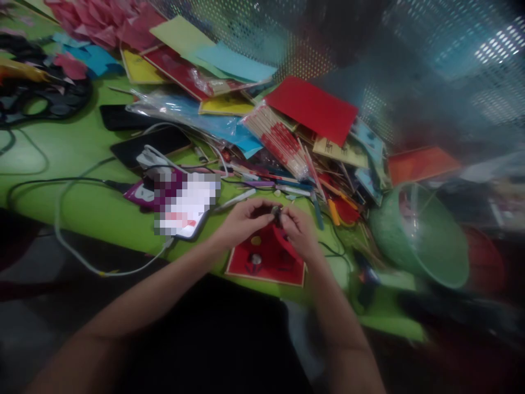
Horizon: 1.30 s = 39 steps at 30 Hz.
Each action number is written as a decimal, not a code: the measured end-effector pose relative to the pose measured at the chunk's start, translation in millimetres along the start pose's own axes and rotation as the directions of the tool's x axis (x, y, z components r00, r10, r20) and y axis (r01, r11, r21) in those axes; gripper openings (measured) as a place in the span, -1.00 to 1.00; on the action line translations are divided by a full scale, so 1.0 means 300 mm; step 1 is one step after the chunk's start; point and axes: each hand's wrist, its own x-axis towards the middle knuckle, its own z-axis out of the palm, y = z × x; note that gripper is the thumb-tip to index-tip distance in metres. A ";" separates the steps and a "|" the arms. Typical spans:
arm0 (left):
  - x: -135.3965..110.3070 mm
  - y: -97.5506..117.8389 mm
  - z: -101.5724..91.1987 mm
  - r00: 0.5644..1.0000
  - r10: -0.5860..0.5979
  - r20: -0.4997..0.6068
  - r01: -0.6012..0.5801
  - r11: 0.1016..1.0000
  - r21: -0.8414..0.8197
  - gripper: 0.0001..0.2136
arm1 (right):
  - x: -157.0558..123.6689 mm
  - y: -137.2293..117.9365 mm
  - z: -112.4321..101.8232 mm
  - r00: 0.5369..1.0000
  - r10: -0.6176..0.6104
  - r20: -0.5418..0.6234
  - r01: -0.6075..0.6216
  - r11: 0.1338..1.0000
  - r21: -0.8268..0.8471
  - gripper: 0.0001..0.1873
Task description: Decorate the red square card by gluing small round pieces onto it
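Observation:
My left hand [245,221] and my right hand [298,230] meet above a red card [266,262] that lies at the near edge of the green table [82,148]. Between the fingertips of both hands sits a small dark round object [276,212], pinched from both sides. The picture is blurred, so I cannot make out what this object is. The red card bears a few small round pieces, one yellow and one grey.
A phone [184,210] on a white cable lies left of my hands. Behind them are pens, a bundle of sticks [279,139], coloured paper sheets [311,106] and books. A tilted green bowl [418,235] stands at the right. Black cables cross the table's left part.

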 end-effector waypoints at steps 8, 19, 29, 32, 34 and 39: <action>0.005 -0.017 -0.003 0.995 -0.102 0.000 0.100 0.969 -0.227 -0.68 | 0.005 -0.020 -0.042 0.998 0.041 -0.053 -0.019 0.934 0.356 -0.72; 0.007 -0.019 -0.006 0.997 -0.083 -0.002 0.080 0.967 -0.242 -0.60 | 0.011 0.001 -0.029 0.971 0.103 -0.214 -0.014 0.925 0.381 -0.84; 0.005 -0.021 -0.003 0.983 -0.151 -0.107 0.096 0.910 -0.404 -0.67 | -0.378 -0.018 -0.260 0.951 0.207 -0.230 -0.136 0.947 0.290 -0.77; 0.004 -0.018 -0.002 0.983 -0.161 -0.091 0.108 0.901 -0.421 -0.68 | -0.575 -0.005 -0.320 0.878 0.412 -0.244 -0.418 0.908 0.030 -0.77; 0.002 -0.016 -0.003 0.984 -0.165 -0.074 0.117 0.894 -0.433 -0.68 | -0.684 -0.002 -0.333 0.822 0.491 -0.289 -0.529 0.846 -0.068 -0.74; -0.002 -0.016 -0.004 0.982 -0.180 -0.055 0.136 0.883 -0.450 -0.67 | -0.844 -0.039 -0.288 0.820 0.459 -0.343 -0.555 0.784 -0.277 -0.83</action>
